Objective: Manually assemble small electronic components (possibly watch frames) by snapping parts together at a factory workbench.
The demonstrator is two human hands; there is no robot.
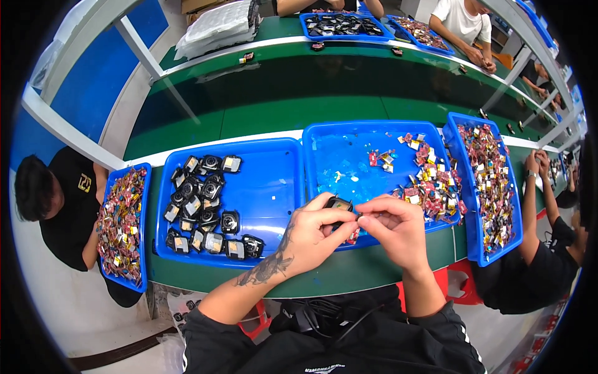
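The left hand is clamped around a small black case, held above the near side of the middle blue tray. The right hand meets it at the fingertips; whether these grip a part cannot be told. A red circuit board shows just below the fingers; its attachment is unclear. The case is probably light, stiff and somewhat slippery: hold it by the outer rim. The board is likely fragile: pinch its edges only.
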